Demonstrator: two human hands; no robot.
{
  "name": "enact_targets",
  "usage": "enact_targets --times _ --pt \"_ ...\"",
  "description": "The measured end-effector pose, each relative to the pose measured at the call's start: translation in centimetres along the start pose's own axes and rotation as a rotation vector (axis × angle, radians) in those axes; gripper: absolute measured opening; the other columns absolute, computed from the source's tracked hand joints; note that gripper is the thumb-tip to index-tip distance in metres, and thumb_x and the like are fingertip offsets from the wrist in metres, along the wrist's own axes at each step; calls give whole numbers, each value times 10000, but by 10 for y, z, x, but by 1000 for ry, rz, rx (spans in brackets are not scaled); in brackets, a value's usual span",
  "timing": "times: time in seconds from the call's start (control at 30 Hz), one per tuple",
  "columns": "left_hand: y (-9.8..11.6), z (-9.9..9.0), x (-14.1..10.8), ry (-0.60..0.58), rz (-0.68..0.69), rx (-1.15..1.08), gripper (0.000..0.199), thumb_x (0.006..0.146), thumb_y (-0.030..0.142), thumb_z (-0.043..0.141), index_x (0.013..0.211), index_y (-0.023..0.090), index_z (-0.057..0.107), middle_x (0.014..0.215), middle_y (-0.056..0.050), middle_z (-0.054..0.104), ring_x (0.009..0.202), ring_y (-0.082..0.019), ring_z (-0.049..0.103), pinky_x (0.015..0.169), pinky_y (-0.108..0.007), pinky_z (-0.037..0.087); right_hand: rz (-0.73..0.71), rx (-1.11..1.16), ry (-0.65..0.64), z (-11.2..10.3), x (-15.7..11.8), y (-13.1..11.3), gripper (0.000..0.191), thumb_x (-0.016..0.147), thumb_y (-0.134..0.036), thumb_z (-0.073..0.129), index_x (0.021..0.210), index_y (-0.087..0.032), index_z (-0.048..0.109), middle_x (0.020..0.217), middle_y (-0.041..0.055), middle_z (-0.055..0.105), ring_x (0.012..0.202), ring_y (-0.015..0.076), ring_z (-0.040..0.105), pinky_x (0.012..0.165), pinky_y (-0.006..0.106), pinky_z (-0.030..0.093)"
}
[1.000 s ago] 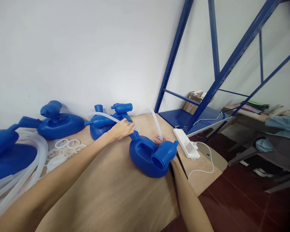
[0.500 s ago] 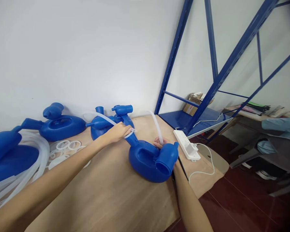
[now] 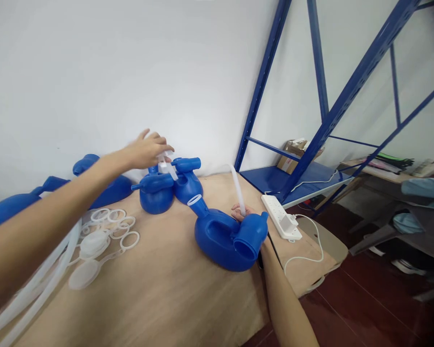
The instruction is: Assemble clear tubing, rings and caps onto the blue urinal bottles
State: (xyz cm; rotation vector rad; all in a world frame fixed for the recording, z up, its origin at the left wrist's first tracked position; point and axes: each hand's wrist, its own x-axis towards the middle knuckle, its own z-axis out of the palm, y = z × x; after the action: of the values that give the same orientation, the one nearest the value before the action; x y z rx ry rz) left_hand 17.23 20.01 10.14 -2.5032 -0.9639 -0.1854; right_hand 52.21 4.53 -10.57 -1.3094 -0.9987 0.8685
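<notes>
My left hand [image 3: 152, 149] is raised over the blue bottles at the back, its fingers pinched round a white plastic part [image 3: 166, 163]. Below and to the right, a blue bottle [image 3: 217, 241] lies on the table, a white ring [image 3: 194, 199] at the mouth of its neck. A wide blue spouted piece [image 3: 251, 236] is at the bottle's right end. Behind that piece, my right hand [image 3: 241, 212] has its fingers closed round a curved translucent tube [image 3: 237, 185]; the piece partly hides the hand.
Several blue bottles [image 3: 156, 193] stand along the wall. White rings and caps [image 3: 94, 244] and translucent tubes [image 3: 39, 294] lie left on the table [image 3: 159, 289]. At right are a power strip [image 3: 280, 217] and a blue shelf [image 3: 265, 178].
My left hand has moved up and left, away from the bottle's neck, where a white ring now shows. The long tube that was by this hand no longer shows there. My right hand has hardly moved.
</notes>
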Motion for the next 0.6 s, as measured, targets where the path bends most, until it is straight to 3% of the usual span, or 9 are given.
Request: enact_targets --times 0.17,0.33,0.4,0.5,0.6 --pt "-40 -62 -20 180 43 160 491 1142 364 282 1372 92 619 1326 -74 600 1403 -226 363 1232 -604 221 15 20 -32 0 -1 1 412 515 -434 920 806 -234 709 536 -34 554 486 179 492 495 349 400" --pt "-47 -120 -49 207 130 373 735 1081 163 -41 1358 42 629 1309 -50 629 1478 -213 369 1209 -574 204 -34 51 17 2 0 3 357 662 -535 816 877 -263 730 560 -2 573 523 207 506 503 358 376" --pt "-45 -137 -62 217 136 423 768 1036 119 -66 1361 21 624 1268 -49 654 1466 -227 405 1193 -597 217 -63 81 46 5 1 4 447 735 -613 741 1004 -255 724 636 11 616 555 209 527 492 341 366" --pt "-46 -155 -81 246 108 484 711 1030 203 27 1400 68 618 1249 -29 684 1464 -247 432 1207 -596 249 -124 132 146 6 7 7 560 771 -659 711 1133 -232 688 753 15 654 609 192 567 473 296 352" --pt "-51 -170 -97 216 136 543 809 966 149 -69 1442 50 577 1257 -35 694 1479 -223 397 1166 -555 254 -192 158 233 1 26 6 613 770 -674 727 1178 -219 675 788 10 661 641 163 595 473 249 354"
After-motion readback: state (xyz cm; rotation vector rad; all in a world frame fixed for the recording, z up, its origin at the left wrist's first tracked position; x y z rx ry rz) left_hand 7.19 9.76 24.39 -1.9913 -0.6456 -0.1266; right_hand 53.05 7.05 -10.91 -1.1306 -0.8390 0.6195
